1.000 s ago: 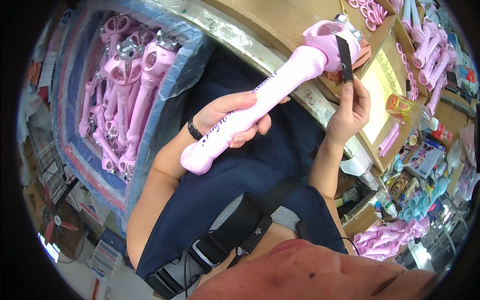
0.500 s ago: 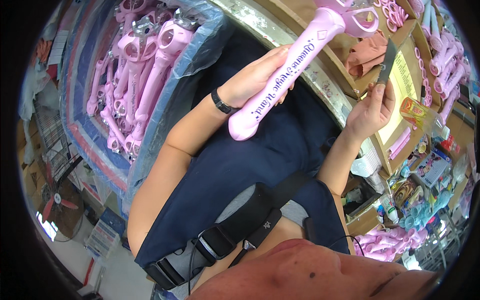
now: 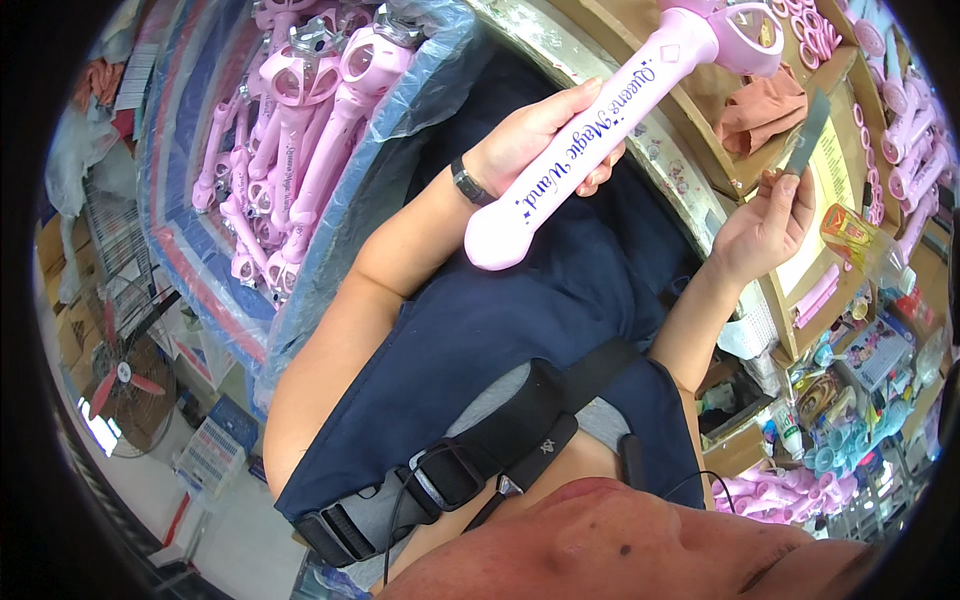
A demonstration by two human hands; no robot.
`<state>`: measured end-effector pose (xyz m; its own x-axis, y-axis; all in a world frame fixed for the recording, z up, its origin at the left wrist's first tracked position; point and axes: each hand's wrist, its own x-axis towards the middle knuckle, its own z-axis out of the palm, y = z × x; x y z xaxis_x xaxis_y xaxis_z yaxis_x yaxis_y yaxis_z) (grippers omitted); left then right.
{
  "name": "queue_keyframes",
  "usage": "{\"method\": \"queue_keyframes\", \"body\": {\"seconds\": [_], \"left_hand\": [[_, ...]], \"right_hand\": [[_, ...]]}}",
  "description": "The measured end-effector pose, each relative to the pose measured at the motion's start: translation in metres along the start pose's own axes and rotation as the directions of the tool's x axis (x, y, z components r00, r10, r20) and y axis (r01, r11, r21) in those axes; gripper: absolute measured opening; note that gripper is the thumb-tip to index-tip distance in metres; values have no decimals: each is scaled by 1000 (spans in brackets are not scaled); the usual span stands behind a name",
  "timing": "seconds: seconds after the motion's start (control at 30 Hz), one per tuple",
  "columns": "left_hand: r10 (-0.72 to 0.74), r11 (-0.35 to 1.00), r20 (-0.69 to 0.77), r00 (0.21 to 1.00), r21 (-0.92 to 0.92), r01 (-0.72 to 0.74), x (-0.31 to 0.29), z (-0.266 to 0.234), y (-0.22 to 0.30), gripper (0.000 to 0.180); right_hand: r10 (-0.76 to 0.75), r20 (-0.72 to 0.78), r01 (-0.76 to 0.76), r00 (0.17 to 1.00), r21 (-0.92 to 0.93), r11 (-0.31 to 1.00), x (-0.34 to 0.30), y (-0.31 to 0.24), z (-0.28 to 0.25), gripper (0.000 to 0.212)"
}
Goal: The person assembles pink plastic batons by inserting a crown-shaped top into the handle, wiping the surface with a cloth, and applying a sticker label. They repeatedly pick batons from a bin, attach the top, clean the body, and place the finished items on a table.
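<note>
My left hand (image 3: 535, 140) is wrapped round the shaft of a pink toy wand (image 3: 585, 150), thumb along the upper side and fingertips showing beneath. The wand lies slanted, its rounded end toward my lap and its wider, open-ringed head at the top edge of the picture, partly cut off. Dark printing runs along the shaft. In my right hand (image 3: 765, 225), a thin flat knife blade (image 3: 808, 132) is pinched between thumb and fingers, pointing up and away. Its handle, if any, is hidden in the hand. Blade and wand are well apart.
At left, a plastic-lined box (image 3: 205, 290) holds several pink wands (image 3: 300, 130). The bench has cardboard trays (image 3: 790, 335), an orange-brown cloth (image 3: 760, 110), pink rings (image 3: 808, 35), a yellow sheet (image 3: 828, 160) and a clear bottle (image 3: 865, 245). A fan (image 3: 124, 372) stands behind, lower left.
The whole view has shifted slightly right. My left thumb has lifted higher along the wand, with more fingertips showing beneath. The blade has tilted and looks lighter.
</note>
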<state>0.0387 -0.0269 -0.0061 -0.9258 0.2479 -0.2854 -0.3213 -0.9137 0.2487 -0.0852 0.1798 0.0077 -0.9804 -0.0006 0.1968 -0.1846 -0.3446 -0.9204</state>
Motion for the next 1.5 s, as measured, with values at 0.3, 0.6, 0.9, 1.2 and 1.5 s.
{"method": "queue_keyframes", "body": {"seconds": [0.3, 0.6, 0.9, 1.2, 1.5], "left_hand": [[-5, 962, 269, 963, -261, 78, 7, -15, -1, 46], [3, 944, 342, 940, -310, 110, 10, -21, -3, 47], [-11, 947, 300, 954, -302, 106, 10, -19, -2, 47], [44, 998, 134, 990, -55, -37, 5, -6, -1, 45], [364, 463, 38, 930, 859, -217, 5, 13, -12, 80]], "right_hand": [[42, -42, -37, 998, 133, 990, 5, -3, -3, 24], [47, -17, -45, 999, 116, 992, 4, -2, -5, 25], [55, -37, -51, 998, 82, 995, 3, -2, -3, 24], [14, 4, -14, 1000, 94, 996, 0, 3, -6, 27], [5, 54, 0, 999, -108, 994, -4, -7, 21, 22]]}}
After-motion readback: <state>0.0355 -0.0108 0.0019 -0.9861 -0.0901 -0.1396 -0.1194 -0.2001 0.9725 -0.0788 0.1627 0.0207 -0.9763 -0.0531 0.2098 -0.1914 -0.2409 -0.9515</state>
